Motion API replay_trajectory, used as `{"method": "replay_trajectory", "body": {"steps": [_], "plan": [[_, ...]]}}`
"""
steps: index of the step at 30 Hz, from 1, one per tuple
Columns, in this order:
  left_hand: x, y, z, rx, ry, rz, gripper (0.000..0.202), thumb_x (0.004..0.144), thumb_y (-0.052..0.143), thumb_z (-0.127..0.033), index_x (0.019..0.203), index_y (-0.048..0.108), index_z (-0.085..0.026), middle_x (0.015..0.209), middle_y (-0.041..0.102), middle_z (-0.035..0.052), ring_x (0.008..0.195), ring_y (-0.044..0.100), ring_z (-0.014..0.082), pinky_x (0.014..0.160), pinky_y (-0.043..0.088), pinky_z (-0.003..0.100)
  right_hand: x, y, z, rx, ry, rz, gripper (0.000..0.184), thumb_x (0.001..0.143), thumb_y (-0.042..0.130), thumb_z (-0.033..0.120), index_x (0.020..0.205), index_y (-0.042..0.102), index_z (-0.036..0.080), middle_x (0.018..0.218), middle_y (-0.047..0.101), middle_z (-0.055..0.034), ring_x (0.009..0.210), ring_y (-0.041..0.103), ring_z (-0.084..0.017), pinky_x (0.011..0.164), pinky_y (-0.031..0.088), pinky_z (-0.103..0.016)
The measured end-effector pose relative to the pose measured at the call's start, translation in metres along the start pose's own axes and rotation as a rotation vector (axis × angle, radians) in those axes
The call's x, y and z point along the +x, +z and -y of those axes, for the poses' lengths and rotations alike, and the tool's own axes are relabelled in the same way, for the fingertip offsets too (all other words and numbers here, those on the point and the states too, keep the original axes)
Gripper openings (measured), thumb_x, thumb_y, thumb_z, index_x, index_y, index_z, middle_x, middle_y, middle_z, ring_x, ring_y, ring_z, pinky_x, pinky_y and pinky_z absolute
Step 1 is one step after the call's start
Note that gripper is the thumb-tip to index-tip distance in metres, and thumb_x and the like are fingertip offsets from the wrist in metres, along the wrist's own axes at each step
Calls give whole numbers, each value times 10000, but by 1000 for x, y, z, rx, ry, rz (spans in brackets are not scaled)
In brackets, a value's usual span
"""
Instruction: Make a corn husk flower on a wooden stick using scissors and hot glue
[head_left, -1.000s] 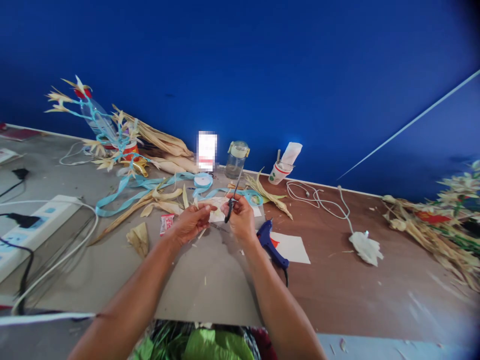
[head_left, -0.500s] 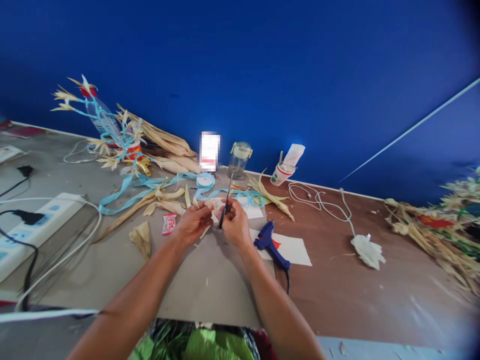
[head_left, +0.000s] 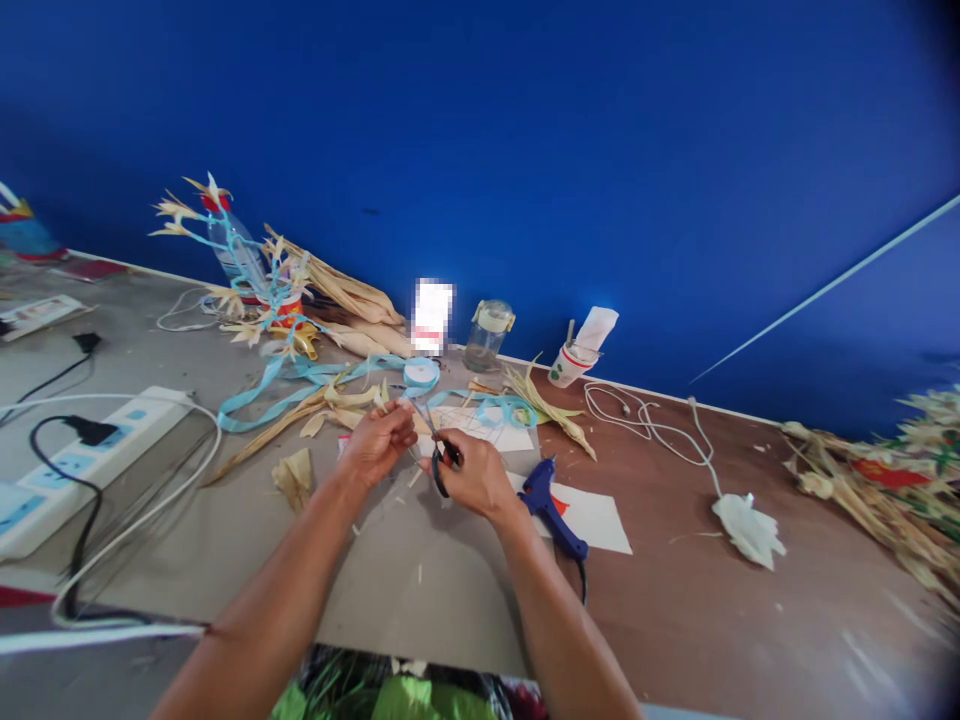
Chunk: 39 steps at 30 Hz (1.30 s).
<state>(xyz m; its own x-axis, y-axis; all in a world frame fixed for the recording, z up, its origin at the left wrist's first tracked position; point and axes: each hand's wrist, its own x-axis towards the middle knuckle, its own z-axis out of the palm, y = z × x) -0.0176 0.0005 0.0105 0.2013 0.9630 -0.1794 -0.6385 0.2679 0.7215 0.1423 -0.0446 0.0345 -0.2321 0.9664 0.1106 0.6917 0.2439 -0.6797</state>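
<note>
My right hand [head_left: 478,472] is closed around the black handles of a pair of scissors [head_left: 439,472], whose blades point away from me, slightly left. Beside it, my left hand [head_left: 377,440] pinches a small pale piece that looks like corn husk, mostly hidden by the fingers. Beyond the hands lie white paper [head_left: 514,437], a roll of light blue ribbon [head_left: 421,373] and dried corn husks [head_left: 551,408]. A blue glue gun [head_left: 551,510] rests on another white sheet [head_left: 604,520], right of my right hand. One folded husk piece [head_left: 293,478] lies left of my left forearm.
At left is a white power strip [head_left: 90,465] with cables. Blue-stemmed husk flowers [head_left: 281,290] stand near a plastic bottle [head_left: 234,245]. A glass jar [head_left: 487,338], a paper cup [head_left: 570,365] and a white cable [head_left: 649,420] line the blue wall. A husk bundle [head_left: 855,495] lies at far right.
My hands have moved apart, and the scissors have dropped lower, their blades now tilted left instead of upright. The view has shifted slightly, so the scene sits lower and further right.
</note>
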Motion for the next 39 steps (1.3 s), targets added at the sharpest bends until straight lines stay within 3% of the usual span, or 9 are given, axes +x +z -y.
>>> {"method": "replay_trajectory", "body": {"steps": [14,22,39], "plan": [[0,-1,-4,107,8,-110,298,573,801,-253,651,535,-146,511,411,-82,461,396,34,479,383,159,0,-4,1,-63,-58,19,144,776,584,336,813,643,210,640,582,20,590,491,-117,558,298,-207],[1,0,-3,132,30,-99,264,574,774,-223,641,530,-147,500,368,-90,432,338,27,437,338,151,0,-6,2,-72,-55,31,154,770,584,345,811,647,210,636,588,14,590,489,-122,568,296,-209],[0,0,-4,146,-1,-119,317,570,802,-295,648,531,-151,487,377,-93,430,355,24,469,385,151,-1,-9,-1,-30,-77,49,139,791,569,326,794,642,208,681,615,15,597,490,-114,563,306,-200]]}}
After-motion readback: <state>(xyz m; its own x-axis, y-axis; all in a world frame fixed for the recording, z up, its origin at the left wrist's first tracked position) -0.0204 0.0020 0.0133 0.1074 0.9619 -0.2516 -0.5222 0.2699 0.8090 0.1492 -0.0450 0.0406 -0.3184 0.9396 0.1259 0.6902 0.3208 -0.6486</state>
